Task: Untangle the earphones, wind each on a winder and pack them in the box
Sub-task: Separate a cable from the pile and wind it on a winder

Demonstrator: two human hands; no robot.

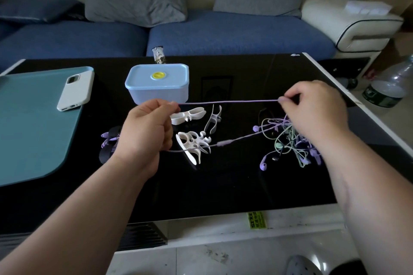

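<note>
- Black glossy counter (223, 185) is standing before a blue sofa (234, 35).
- Purple earphone cable (228, 102) is stretching taut above the counter between both hands.
- Left hand (147, 127) is clenching one end; right hand (317, 107) is pinching the other.
- Tangled earphones (283, 138) are lying by the right wrist.
- White winders (193, 144) are lying under the cable.
- Lidded light-blue box (157, 83) is sitting behind them.
- Phone (74, 89) is resting on a teal mat (33, 129) at the left.
</note>
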